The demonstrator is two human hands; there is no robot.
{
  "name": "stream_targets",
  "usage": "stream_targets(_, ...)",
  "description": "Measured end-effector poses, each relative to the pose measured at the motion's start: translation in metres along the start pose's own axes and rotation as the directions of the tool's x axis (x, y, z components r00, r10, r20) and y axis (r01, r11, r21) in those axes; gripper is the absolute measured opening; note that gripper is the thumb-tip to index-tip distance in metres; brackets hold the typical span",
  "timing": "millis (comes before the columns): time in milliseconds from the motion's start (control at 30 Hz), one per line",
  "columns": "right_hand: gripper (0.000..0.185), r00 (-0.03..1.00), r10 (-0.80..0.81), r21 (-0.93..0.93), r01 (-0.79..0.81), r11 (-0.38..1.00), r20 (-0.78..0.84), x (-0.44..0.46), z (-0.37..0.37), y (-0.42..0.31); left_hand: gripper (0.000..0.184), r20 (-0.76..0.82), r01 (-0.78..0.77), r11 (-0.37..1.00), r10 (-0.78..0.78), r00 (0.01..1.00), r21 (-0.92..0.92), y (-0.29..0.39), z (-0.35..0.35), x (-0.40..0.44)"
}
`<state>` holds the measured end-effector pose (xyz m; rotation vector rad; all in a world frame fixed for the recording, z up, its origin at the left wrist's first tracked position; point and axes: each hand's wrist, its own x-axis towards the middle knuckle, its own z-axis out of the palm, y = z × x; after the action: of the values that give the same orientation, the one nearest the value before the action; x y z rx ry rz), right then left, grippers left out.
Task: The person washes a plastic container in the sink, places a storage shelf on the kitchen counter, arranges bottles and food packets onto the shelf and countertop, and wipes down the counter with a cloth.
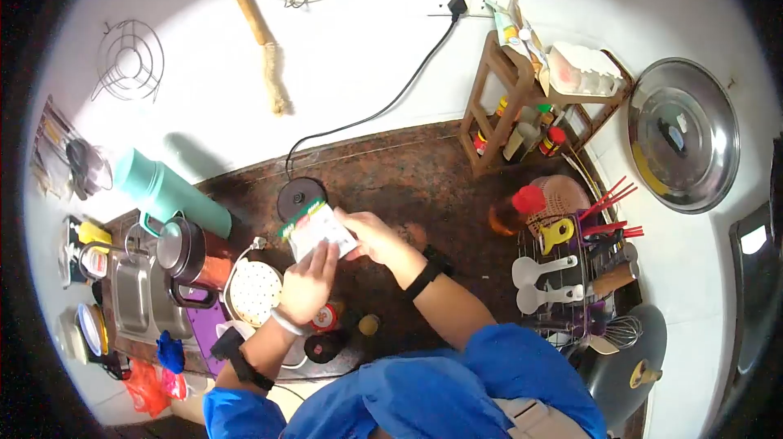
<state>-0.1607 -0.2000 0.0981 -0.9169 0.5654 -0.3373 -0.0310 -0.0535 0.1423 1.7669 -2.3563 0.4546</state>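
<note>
A white packet with a green top edge is held over the dark stone counter, partly covering a round black kettle base. My right hand grips the packet's right side. My left hand lies against the front of the packet from below, its fingers close together and pressed on it. Below the hands stand a jar with a red lid and a dark round lid.
At the left stand a teal flask, a dark kettle, a steamer plate and the sink. At the right are a brown shelf, a utensil rack, a red-capped bottle and a wok lid.
</note>
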Motion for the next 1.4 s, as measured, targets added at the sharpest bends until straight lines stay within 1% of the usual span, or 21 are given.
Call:
stream_targets(67,0.021,0.984,-0.136,0.082,0.146,0.986,-0.118,-0.012,-0.001,-0.01,0.044,-0.049,-0.011,1.0,0.01,0.999,-0.022,0.001,-0.01,0.014)
stream_targets(133,0.013,0.937,-0.278,0.042,0.293,0.955,-0.213,-0.032,-0.013,-0.037,0.043,-0.111,-0.035,0.998,0.029,0.993,-0.047,0.006,-0.022,0.029)
stream_targets(167,0.012,0.814,-0.54,-0.156,0.517,0.841,-0.214,-0.039,-0.019,-0.054,0.044,-0.163,-0.058,0.997,0.05,0.985,-0.048,0.011,-0.029,0.036)
stream_targets(267,0.012,0.499,-0.762,-0.439,0.623,0.647,-0.413,-0.084,-0.053,-0.12,0.042,-0.192,-0.105,0.981,0.073,0.979,-0.162,0.027,-0.047,0.047)
stream_targets(333,0.014,0.111,-0.911,-0.648,0.669,0.363,-0.396,-0.117,-0.084,-0.164,0.041,-0.184,-0.128,0.964,0.085,0.979,-0.235,0.035,-0.052,0.05)
stream_targets(400,0.012,-0.251,-0.918,-0.822,0.556,0.123,-0.307,-0.144,-0.109,-0.21,0.04,-0.191,-0.145,0.956,0.097,0.977,-0.255,0.037,-0.052,0.049)
stream_targets(467,0.013,-0.466,-0.866,-0.936,0.352,0.009,-0.183,-0.16,-0.136,-0.247,0.04,-0.184,-0.156,0.949,0.108,0.977,-0.273,0.036,-0.054,0.045)
stream_targets(500,0.013,-0.476,-0.86,-0.936,0.352,0.005,-0.184,-0.163,-0.148,-0.263,0.04,-0.155,-0.137,0.944,0.093,0.983,-0.301,0.035,-0.057,0.044)
stream_targets(567,0.016,-0.536,-0.827,-0.985,0.117,0.13,-0.173,-0.159,-0.178,-0.287,0.039,-0.135,-0.112,0.939,0.071,0.988,-0.327,0.032,-0.055,0.04)
stream_targets(600,0.016,-0.544,-0.821,-0.984,0.123,0.127,-0.173,-0.154,-0.192,-0.293,0.039,-0.14,-0.118,0.941,0.077,0.987,-0.317,0.03,-0.056,0.039)
stream_targets(667,0.016,-0.475,-0.875,-0.973,-0.142,0.182,-0.094,-0.141,-0.219,-0.298,0.039,-0.071,-0.071,0.946,0.051,0.996,-0.317,0.027,-0.062,0.036)
stream_targets(700,0.013,-0.435,-0.892,-0.957,-0.186,0.224,-0.124,-0.132,-0.233,-0.297,0.039,-0.078,-0.061,0.94,0.037,0.996,-0.336,0.027,-0.063,0.035)
stream_targets(733,0.013,-0.44,-0.889,-0.958,-0.18,0.224,-0.125,-0.122,-0.252,-0.295,0.039,-0.08,-0.064,0.942,0.04,0.996,-0.328,0.026,-0.065,0.033)
stream_targets(800,0.015,-0.313,-0.917,-0.957,-0.064,0.282,-0.249,-0.104,-0.284,-0.291,0.039,-0.021,0.006,0.944,-0.013,1.0,-0.33,0.024,-0.066,0.029)
stream_targets(867,0.017,-0.363,-0.913,-0.97,-0.078,0.23,-0.187,-0.1,-0.274,-0.292,0.038,-0.014,0.027,0.94,-0.034,0.999,-0.34,0.022,-0.062,0.026)
stream_targets(933,0.019,-0.263,-0.954,-0.979,-0.102,0.176,-0.144,-0.1,-0.273,-0.289,0.037,0.004,0.075,0.935,-0.078,0.997,-0.347,0.022,-0.06,0.022)
stream_targets(1033,0.018,-0.225,-0.941,-0.959,-0.071,0.273,-0.252,-0.102,-0.276,-0.283,0.037,-0.023,0.089,0.918,-0.106,0.994,-0.387,0.028,-0.06,0.022)
stream_targets(1133,0.019,-0.253,-0.937,-0.97,0.097,0.225,-0.243,-0.102,-0.273,-0.277,0.038,-0.036,0.079,0.915,-0.102,0.994,-0.396,0.033,-0.067,0.024)
stream_targets(1267,0.022,-0.211,-0.929,-0.952,0.108,0.285,-0.302,-0.1,-0.285,-0.287,0.038,-0.059,0.061,0.927,-0.088,0.994,-0.369,0.032,-0.074,0.021)
stream_targets(1333,0.027,-0.108,-0.911,-0.912,-0.058,0.406,-0.398,-0.097,-0.289,-0.293,0.037,-0.069,0.091,0.917,-0.128,0.989,-0.389,0.032,-0.076,0.015)
stream_targets(1400,0.027,-0.168,-0.925,-0.916,-0.161,0.366,-0.34,-0.096,-0.284,-0.291,0.037,-0.069,0.114,0.91,-0.153,0.986,-0.399,0.032,-0.077,0.008)
